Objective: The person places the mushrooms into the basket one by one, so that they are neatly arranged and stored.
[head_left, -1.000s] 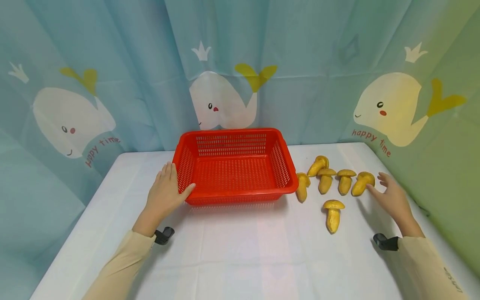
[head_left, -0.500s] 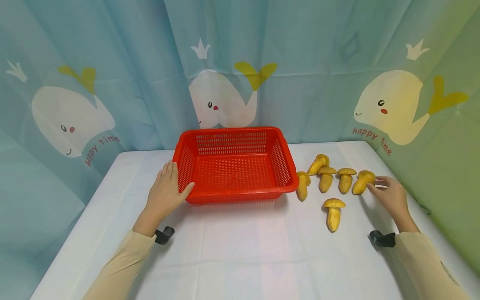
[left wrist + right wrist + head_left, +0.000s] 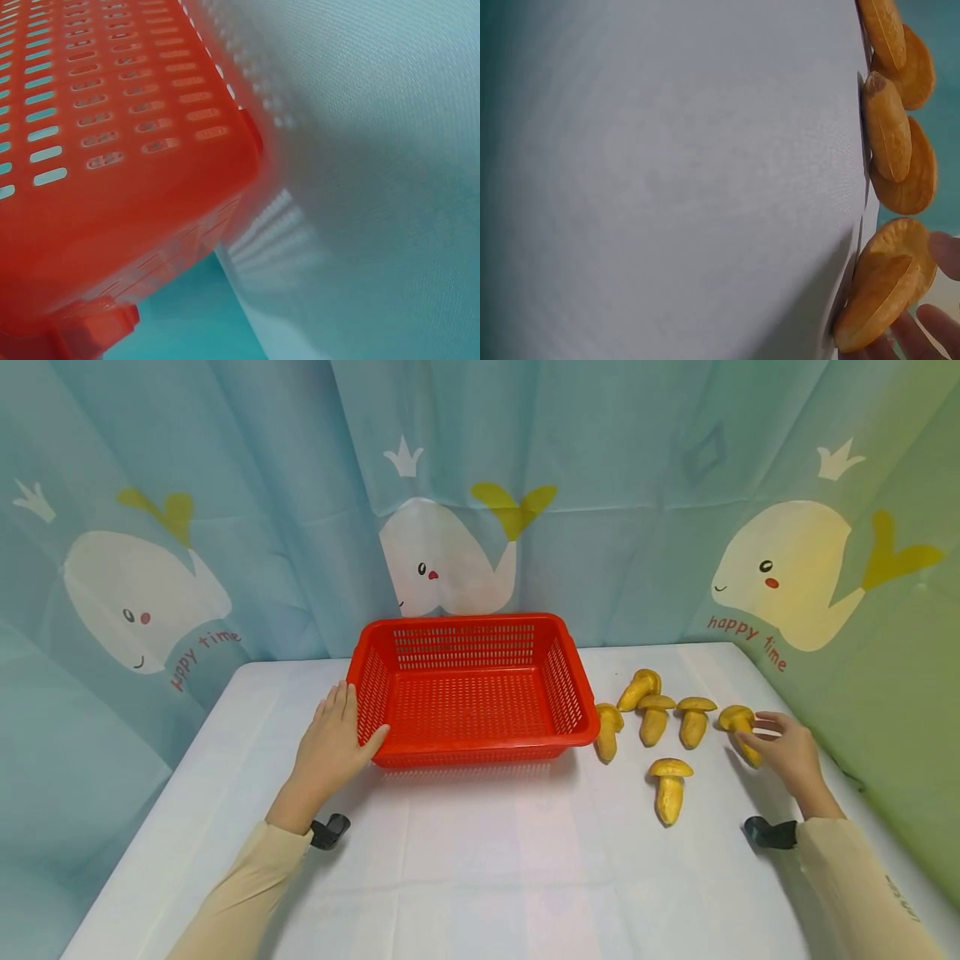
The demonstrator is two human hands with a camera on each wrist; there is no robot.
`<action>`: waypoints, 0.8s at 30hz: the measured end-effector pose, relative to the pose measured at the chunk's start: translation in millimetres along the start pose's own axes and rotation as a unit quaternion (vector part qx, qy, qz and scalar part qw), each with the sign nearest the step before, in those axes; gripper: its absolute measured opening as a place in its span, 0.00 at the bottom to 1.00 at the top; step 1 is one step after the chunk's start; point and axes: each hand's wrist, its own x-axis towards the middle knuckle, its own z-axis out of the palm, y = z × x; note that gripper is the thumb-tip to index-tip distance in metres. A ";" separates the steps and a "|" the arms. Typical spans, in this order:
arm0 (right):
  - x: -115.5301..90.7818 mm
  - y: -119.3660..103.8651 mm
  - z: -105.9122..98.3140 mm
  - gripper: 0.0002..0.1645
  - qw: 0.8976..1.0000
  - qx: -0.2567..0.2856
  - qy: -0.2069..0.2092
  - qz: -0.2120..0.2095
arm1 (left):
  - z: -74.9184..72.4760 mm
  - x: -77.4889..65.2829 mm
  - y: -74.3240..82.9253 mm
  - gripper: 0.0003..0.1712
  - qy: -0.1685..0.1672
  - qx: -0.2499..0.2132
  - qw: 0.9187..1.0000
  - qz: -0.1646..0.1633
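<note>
In the head view my left hand [image 3: 330, 742] lies with straight fingers along the left rim of a red plastic basket [image 3: 468, 747], thumb at its front corner. The left wrist view shows the slotted basket wall [image 3: 127, 202] close up; that hand is out of sight there. My right hand [image 3: 787, 747] pinches the rightmost yellow-brown mushroom [image 3: 738, 720], thumb across the stem and fingers at its right side. In the right wrist view, fingertips [image 3: 946, 255] sit by the cap of this mushroom [image 3: 881, 300], with more fingers behind the stem.
Left of the held mushroom several more lie: one mushroom [image 3: 693, 727] nearest, another mushroom [image 3: 670, 797] closer to the front, and one mushroom [image 3: 607, 739] against the basket's right side. A blue-green whale-print curtain [image 3: 615, 510] backs the white table [image 3: 480, 877].
My right hand has closed on the rightmost mushroom, whose stem has swung from pointing lower left to lower right. The left hand and basket have stayed put.
</note>
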 end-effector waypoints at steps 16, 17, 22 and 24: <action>0.1 18.9 -4.1 0.46 0.996 0.088 -0.008 0.005 | -0.8 -0.7 -0.1 0.48 -0.001 -0.006 1.000 -0.002; -0.3 19.6 -4.3 0.46 0.996 0.088 -0.010 0.004 | -0.8 -0.7 0.0 0.47 -0.002 -0.007 1.000 -0.003; -2.6 21.6 -5.9 0.44 0.998 0.059 -0.016 0.010 | -0.6 -0.6 0.0 0.47 -0.004 -0.008 1.000 -0.005; -3.1 21.6 -6.4 0.44 0.999 0.045 -0.019 0.016 | -0.5 -0.7 0.3 0.47 -0.003 -0.008 1.000 -0.004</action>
